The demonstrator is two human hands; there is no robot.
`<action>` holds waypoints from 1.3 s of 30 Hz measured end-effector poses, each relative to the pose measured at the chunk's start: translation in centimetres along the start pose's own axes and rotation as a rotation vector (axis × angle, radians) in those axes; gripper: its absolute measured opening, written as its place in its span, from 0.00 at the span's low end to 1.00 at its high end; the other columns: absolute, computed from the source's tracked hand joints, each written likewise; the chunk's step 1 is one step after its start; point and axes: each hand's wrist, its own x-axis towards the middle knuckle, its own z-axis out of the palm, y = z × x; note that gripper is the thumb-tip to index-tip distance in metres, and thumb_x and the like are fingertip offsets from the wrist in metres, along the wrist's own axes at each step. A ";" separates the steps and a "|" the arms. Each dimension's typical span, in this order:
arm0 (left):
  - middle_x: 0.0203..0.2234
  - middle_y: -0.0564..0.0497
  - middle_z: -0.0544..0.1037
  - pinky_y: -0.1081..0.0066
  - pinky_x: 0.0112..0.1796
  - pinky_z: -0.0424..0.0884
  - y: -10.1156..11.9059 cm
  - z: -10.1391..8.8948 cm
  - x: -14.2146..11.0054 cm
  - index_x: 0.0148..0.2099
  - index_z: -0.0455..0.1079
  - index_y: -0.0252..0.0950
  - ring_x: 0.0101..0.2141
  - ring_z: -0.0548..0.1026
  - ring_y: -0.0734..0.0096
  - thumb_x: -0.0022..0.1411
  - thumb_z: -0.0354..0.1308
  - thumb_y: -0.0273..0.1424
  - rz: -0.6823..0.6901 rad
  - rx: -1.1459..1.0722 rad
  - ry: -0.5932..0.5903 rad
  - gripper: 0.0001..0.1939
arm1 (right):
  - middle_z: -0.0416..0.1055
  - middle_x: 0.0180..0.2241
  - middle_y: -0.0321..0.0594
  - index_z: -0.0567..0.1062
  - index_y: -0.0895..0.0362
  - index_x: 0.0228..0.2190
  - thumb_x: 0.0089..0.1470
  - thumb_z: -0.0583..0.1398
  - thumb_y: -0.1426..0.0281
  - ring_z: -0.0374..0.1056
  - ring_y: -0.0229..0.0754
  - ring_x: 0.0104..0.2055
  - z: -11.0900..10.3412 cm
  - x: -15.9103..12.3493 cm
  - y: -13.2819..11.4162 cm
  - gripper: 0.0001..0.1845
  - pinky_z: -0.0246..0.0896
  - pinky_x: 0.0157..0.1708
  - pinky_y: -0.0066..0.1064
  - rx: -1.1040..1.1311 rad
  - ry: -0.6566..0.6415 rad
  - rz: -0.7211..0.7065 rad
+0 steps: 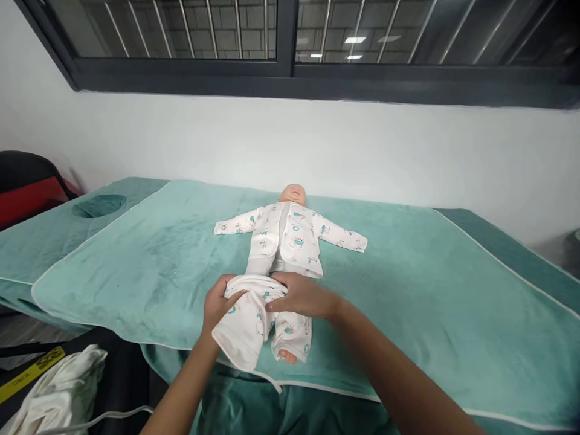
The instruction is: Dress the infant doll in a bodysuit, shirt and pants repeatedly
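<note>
A baby doll [293, 193] lies on its back, head toward the wall, its arms inside the spread sleeves of a white printed jacket [296, 238]. White printed baby pants [242, 329] are around the doll's lower legs. My left hand [222, 302] grips the waistband on the left, thumb on top. Over the doll's right-hand leg, my right hand [299, 295] pinches the waistband's other side. Bare toes [287, 356] show at the right leg opening; the other foot is hidden in the cloth.
A green plush cover [408, 290] lies over the bed, which has a face hole [99, 205] at left. White cloths [63, 393] and a cable [122, 414] are at lower left. The wall [290, 145] and window [290, 78] rise behind.
</note>
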 end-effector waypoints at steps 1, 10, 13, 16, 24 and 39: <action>0.22 0.55 0.73 0.72 0.31 0.66 0.0 0.0 0.4 0.29 0.70 0.38 0.28 0.69 0.67 0.46 0.61 0.39 0.025 0.028 -0.018 0.11 | 0.70 0.34 0.35 0.72 0.57 0.34 0.46 0.65 0.63 0.64 0.40 0.36 0.2 0.1 0.2 0.14 0.58 0.32 0.28 -0.003 0.047 0.017; 0.17 0.57 0.57 0.74 0.25 0.56 2.1 1.0 3.7 0.20 0.53 0.38 0.22 0.56 0.75 0.58 0.54 0.45 0.050 0.036 -0.013 0.22 | 0.65 0.33 0.35 0.65 0.55 0.28 0.48 0.60 0.67 0.68 0.35 0.26 2.1 0.8 0.2 0.08 0.66 0.19 0.27 0.267 0.341 0.233; 0.16 0.58 0.55 0.73 0.23 0.53 2.2 1.8 5.2 0.21 0.52 0.38 0.22 0.55 0.76 0.58 0.54 0.47 -0.020 -0.010 -0.054 0.24 | 0.66 0.33 0.35 0.66 0.54 0.29 0.49 0.60 0.66 0.67 0.35 0.26 2.3 0.6 -0.4 0.07 0.65 0.20 0.26 0.258 0.369 0.243; 0.17 0.58 0.59 0.74 0.24 0.54 2.1 2.2 6.0 0.21 0.56 0.38 0.22 0.57 0.75 0.56 0.56 0.47 -0.041 -0.013 -0.131 0.22 | 0.68 0.35 0.35 0.69 0.53 0.33 0.49 0.59 0.67 0.67 0.38 0.31 2.4 0.2 -0.4 0.07 0.66 0.23 0.27 0.224 0.427 0.185; 0.45 0.49 0.70 0.67 0.46 0.65 2.8 2.1 5.3 0.45 0.67 0.40 0.46 0.69 0.64 0.55 0.60 0.37 0.283 0.266 -0.268 0.15 | 0.70 0.46 0.42 0.68 0.53 0.40 0.58 0.54 0.67 0.66 0.43 0.47 1.2 -0.8 0.5 0.07 0.65 0.43 0.34 -0.006 0.692 -0.093; 0.28 0.52 0.71 0.66 0.31 0.70 2.1 0.6 9.0 0.32 0.62 0.37 0.29 0.72 0.68 0.55 0.56 0.40 -0.121 -0.241 0.158 0.11 | 0.70 0.28 0.35 0.69 0.55 0.32 0.55 0.57 0.57 0.66 0.38 0.29 -5.8 -2.3 4.9 0.14 0.61 0.29 0.30 0.131 1.303 0.112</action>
